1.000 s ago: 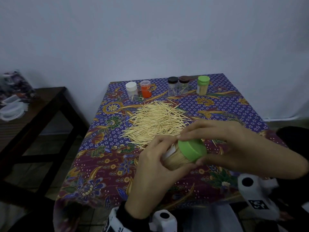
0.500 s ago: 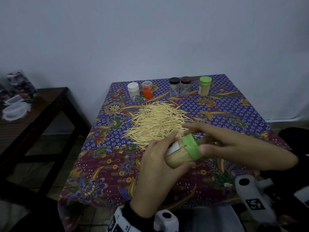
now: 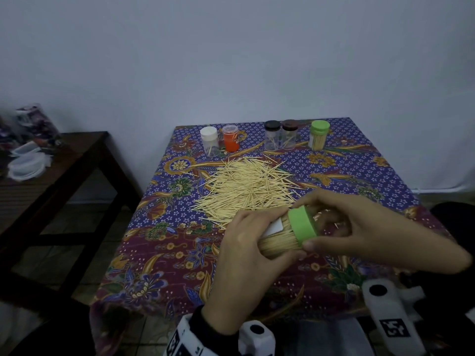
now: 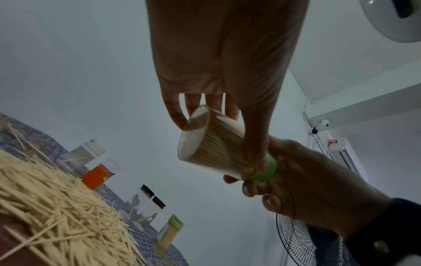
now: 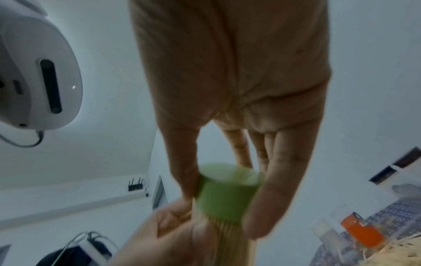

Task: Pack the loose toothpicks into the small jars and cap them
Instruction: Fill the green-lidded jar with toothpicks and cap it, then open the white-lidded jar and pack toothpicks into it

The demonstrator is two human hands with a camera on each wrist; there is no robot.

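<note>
Patterned cloth covers the tabletop (image 3: 385,176), with the loose toothpicks (image 3: 246,187) heaped at its middle and five capped jars along the far edge. Held above the near edge, between the two hands, the full jar (image 3: 279,240) lies almost on its side, its long axis running left to right with the green cap (image 3: 302,224) pointing right. The left hand (image 3: 244,263) wraps the jar's body from the near left; the right hand (image 3: 359,227) pinches the cap with thumb and fingers, so any tightening twist likely falls to it.

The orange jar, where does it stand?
In the head view the orange jar stands at the table's far edge, left of centre, beside the white-capped jar.
</note>
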